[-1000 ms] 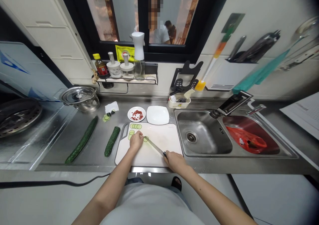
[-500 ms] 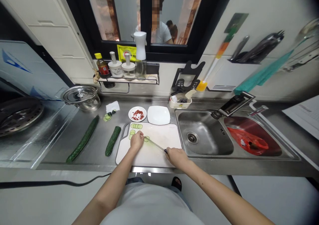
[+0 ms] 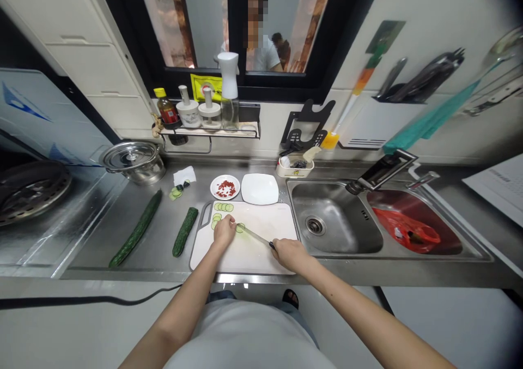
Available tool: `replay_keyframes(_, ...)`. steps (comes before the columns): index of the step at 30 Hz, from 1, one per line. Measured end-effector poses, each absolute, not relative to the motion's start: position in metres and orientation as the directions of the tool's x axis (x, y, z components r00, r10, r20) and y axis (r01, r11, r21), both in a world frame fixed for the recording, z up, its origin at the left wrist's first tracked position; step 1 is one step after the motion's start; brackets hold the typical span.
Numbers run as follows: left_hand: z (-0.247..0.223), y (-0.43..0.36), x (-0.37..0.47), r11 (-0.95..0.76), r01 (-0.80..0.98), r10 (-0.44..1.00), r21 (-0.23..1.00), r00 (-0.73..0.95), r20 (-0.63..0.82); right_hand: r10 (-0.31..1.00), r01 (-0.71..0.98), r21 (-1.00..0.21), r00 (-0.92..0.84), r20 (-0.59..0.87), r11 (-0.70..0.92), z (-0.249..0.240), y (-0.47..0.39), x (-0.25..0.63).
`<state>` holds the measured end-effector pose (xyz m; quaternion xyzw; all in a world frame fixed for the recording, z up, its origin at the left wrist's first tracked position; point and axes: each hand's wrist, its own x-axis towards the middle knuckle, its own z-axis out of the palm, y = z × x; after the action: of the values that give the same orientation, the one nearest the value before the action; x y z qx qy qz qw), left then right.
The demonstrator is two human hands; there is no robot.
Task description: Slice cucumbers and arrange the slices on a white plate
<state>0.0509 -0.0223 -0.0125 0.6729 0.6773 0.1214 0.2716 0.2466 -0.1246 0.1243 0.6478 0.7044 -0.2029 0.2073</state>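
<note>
A knife (image 3: 255, 235) is in my right hand (image 3: 289, 254), its fingers wrapped round the dark handle. The blade points left over a cucumber slice (image 3: 241, 228) on the white cutting board (image 3: 261, 260). Beside the knife tip, my left hand (image 3: 224, 230) has its fingers pressed together; what they hold, if anything, is too small to make out. More cucumber slices (image 3: 223, 207) lie in a row at the board's upper left, and others are partly behind my left hand. Left of the board rests a short cucumber (image 3: 185, 231), and farther left a long cucumber (image 3: 136, 230).
Behind the board stand a plate of red pieces (image 3: 225, 187) and a white square plate (image 3: 260, 189). A lidded pot (image 3: 137, 162) is at the back left. On the right are a sink (image 3: 335, 216) and a red bag (image 3: 412, 235). Cucumber scraps (image 3: 176, 192) lie near a tissue.
The knife blade has shifted very slightly, now covering more of the slice under its tip. Both hands are in nearly the same places.
</note>
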Motion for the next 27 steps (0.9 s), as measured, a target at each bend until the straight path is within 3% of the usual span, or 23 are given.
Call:
replay_keyframes(17,-0.008,-0.024,0.051,0.051,0.848,0.976,0.528,0.07,-0.207,0.809,0.997,-0.079,-0.036,-0.587,-0.013,0.125,-0.15,0.26)
replay_keyframes(27,-0.006,-0.03,0.054,0.026,0.846,0.979,0.533,0.086,-0.185,0.836,0.908,-0.204,0.226,-0.499,-0.367,0.09,-0.172,0.263)
